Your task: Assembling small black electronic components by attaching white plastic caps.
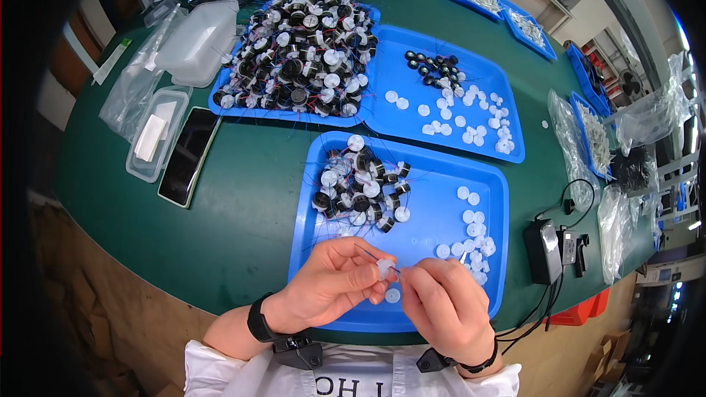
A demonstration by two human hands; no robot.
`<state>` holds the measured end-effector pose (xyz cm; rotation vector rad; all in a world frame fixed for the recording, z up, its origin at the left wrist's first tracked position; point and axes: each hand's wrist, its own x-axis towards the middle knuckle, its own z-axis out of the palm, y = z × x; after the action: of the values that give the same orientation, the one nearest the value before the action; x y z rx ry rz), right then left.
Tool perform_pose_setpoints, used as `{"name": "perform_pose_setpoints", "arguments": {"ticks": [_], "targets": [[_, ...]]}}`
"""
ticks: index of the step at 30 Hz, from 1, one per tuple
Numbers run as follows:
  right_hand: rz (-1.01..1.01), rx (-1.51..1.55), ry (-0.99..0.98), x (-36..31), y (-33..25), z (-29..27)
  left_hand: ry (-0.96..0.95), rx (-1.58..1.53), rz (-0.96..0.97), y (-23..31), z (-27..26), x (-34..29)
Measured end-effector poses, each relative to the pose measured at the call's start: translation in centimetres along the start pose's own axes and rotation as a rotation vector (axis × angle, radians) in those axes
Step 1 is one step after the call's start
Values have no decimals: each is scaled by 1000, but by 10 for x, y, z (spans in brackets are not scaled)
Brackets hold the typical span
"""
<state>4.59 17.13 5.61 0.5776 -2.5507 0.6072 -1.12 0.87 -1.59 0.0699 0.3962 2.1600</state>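
Note:
Over the front edge of the near blue tray (pixel 426 209), my left hand (pixel 327 287) is closed, pinching a small white plastic cap (pixel 384 268) between thumb and fingers. A thin dark blue wire (pixel 365 251) runs by the cap. My right hand (pixel 450 307) is closed just to the right, its fingertips pinched where the wire ends; its grip is partly hidden. Beyond my hands in the tray lie a heap of black cylindrical parts with wires and white caps (pixel 360 187) on the left, and loose white caps (pixel 474 228) on the right.
A heaped tray of wired black parts (pixel 294 59) stands far left, beside a blue tray (pixel 493 95) of caps and black pieces. A phone (pixel 190 158) and clear plastic containers (pixel 198 40) lie left. A black power adapter (pixel 543 250) with cables sits right, near plastic bags (pixel 614 235).

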Motion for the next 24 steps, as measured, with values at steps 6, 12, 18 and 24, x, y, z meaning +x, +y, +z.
{"name": "perform_pose_setpoints", "arguments": {"ticks": [6, 12, 18, 24], "targets": [[-47, -81, 7, 1, 2, 3, -4, -1, -9, 1, 0, 0], [-132, -116, -71, 8, 3, -4, 8, -62, -3, 0, 1, 1], [-61, -102, -112, 10, -3, -6, -4, -63, 17, -1, 0, 0], [-54, -102, -127, 8, 0, -5, 8, -6, 11, -2, -1, 1]]}}
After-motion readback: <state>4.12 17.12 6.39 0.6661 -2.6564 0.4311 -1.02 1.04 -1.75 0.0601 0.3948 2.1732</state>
